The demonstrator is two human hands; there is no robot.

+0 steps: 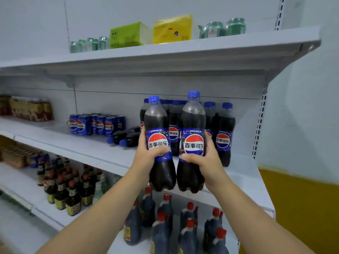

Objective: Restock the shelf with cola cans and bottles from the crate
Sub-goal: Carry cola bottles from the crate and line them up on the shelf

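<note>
Cola cans (97,124), glossy blue cylinders, already stand clustered on the shelf (86,146); toppled bottles (126,137) lie beside them; the left hand (146,156) grips one waisted plastic bottle (158,123), the right hand (207,160) a second bottle (192,120), both upright before the shelf edge, not yet set down; stocked bottles (224,129) stand behind; crate unseen, so what's left is unclear.

You're holding the left cola bottle (159,143) and the right cola bottle (192,142) upright, side by side, blue caps up, just in front of the standing bottles (222,136) on the shelf (88,145); blue cola cans (97,124) are sitting further left.
</note>
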